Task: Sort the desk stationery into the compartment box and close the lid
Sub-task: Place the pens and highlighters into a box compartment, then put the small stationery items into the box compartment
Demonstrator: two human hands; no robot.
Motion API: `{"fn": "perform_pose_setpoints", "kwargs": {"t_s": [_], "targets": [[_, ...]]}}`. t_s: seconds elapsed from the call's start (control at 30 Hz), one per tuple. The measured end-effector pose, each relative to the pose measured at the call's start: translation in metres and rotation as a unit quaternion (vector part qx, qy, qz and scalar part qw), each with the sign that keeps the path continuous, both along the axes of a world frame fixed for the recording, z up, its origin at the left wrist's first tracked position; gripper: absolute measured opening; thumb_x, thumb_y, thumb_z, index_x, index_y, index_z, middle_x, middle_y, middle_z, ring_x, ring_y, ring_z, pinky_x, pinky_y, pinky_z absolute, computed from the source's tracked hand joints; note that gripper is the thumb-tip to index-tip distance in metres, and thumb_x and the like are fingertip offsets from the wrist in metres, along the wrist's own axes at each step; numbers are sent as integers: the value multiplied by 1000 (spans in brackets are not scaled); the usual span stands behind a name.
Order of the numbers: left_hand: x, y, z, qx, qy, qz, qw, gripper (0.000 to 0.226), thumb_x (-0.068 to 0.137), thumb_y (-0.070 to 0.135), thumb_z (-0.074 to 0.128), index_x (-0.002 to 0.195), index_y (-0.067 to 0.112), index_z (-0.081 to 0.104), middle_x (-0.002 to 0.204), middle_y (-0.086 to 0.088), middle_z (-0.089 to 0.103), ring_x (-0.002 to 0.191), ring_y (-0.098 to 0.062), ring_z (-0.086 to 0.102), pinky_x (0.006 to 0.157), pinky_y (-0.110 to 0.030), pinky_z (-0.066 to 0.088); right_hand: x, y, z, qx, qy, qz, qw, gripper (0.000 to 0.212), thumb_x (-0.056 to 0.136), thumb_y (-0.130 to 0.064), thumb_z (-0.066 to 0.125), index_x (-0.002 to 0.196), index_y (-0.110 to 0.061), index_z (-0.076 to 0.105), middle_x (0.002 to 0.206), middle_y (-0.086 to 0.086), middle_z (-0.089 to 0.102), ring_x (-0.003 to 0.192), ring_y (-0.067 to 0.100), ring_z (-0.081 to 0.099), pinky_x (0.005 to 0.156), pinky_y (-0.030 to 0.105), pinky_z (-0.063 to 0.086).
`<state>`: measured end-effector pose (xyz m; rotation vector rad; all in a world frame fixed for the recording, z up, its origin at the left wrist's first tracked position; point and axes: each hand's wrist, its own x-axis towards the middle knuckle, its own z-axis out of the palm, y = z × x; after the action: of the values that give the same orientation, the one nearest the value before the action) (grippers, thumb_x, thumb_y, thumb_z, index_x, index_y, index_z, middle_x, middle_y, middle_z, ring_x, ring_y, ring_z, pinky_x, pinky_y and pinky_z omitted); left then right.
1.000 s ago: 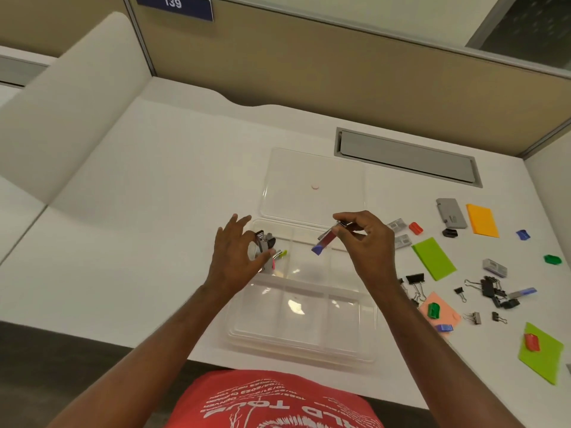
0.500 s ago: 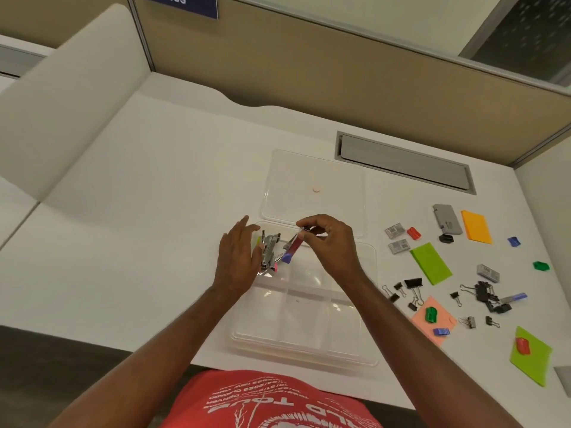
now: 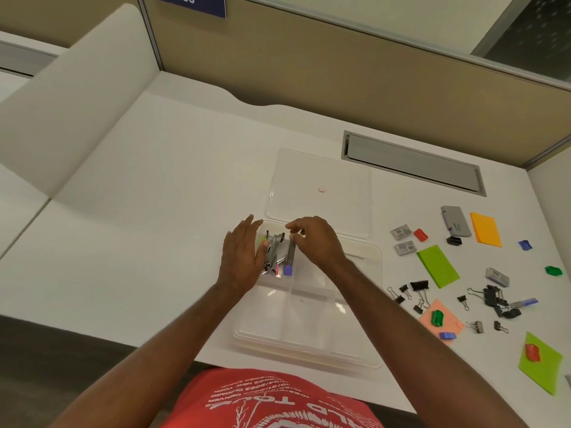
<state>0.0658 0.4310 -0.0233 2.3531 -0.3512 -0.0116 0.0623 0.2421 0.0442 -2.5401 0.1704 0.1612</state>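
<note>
The clear compartment box (image 3: 309,322) lies in front of me, its lid (image 3: 318,168) folded flat behind it. My right hand (image 3: 318,242) pinches the top of a grey stick with a blue tip (image 3: 289,257) and holds it upright in the back-left compartment. A pile of silver metal pieces (image 3: 273,250) with pink and yellow bits sits in that same compartment. My left hand (image 3: 242,257) rests with fingers stretched out at the box's left edge, its thumb against the pile.
To the right of the box lie black binder clips (image 3: 418,288), green (image 3: 437,265), orange (image 3: 485,228) and pink (image 3: 445,322) sticky notes, grey staple boxes (image 3: 403,240), a grey stapler (image 3: 455,225) and small coloured clips. A cable slot (image 3: 411,162) sits at the back, with partition walls behind and to the right.
My right hand carried the blue-tipped stick left and down into the back-left compartment. My left hand lowered and opened beside the metal pile.
</note>
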Motion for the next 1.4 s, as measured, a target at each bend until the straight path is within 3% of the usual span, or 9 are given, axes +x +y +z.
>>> {"fn": "perform_pose_setpoints", "kwargs": {"t_s": [0.2,0.43,0.63,0.8,0.93,1.1,1.23,1.4], "targets": [[1,0,-2,16,-6,-2,1000,47,102,34,45,147,19,41,158,-4,35,147,-22,30,121,-49,21,-9,15,-11,-155,-18,109,982,30,90,-16,63,116,-27,73,103,0,73,107,25,55,82,35,49],[2,-1,-1,41,-2,-2,999,54,97,30,56,146,15,40,157,-7,36,145,-26,33,120,-51,23,-14,8,-11,-128,-113,105,980,27,89,-12,63,114,-18,72,111,3,72,102,27,59,85,37,45],[1,-1,6,139,-32,-9,990,59,97,41,53,148,16,38,159,-10,31,147,-29,28,120,-57,11,-22,-11,-18,-136,-169,54,975,37,93,-20,61,129,-17,63,129,5,64,121,27,55,100,40,45],[-1,-9,15,180,-50,-18,982,63,97,51,38,150,17,36,162,-11,25,150,-31,23,120,-61,6,-29,-33,-31,-166,-135,0,977,52,100,-40,50,147,-16,46,152,9,46,143,26,38,121,40,26],[-3,-28,21,163,-52,-35,985,63,99,50,41,153,19,30,164,-8,18,152,-28,15,122,-56,5,-37,-54,-36,-192,-95,-20,977,61,103,-51,35,155,-20,29,162,8,28,151,24,22,125,42,12],[-13,-70,30,160,-62,-86,981,73,98,62,19,158,19,14,166,-5,3,154,-24,0,123,-53,0,-52,-86,-34,-218,-91,-39,971,66,102,-57,26,157,-21,21,164,8,20,153,26,17,125,44,9],[-21,-104,35,173,-72,-118,975,75,99,61,25,158,18,9,166,-6,-1,154,-24,-6,122,-55,-2,-67,-115,-29,-214,-82,-57,972,71,99,-61,18,159,-21,15,166,8,12,154,25,9,125,45,5],[-28,-150,39,177,-80,-156,969,78,96,63,23,158,19,8,166,-5,-3,153,-24,-8,122,-54,-6,-87,-155,-25,-219,-77,-84,969,68,102,-55,31,158,-19,18,166,9,14,154,27,10,125,46,10]]}}
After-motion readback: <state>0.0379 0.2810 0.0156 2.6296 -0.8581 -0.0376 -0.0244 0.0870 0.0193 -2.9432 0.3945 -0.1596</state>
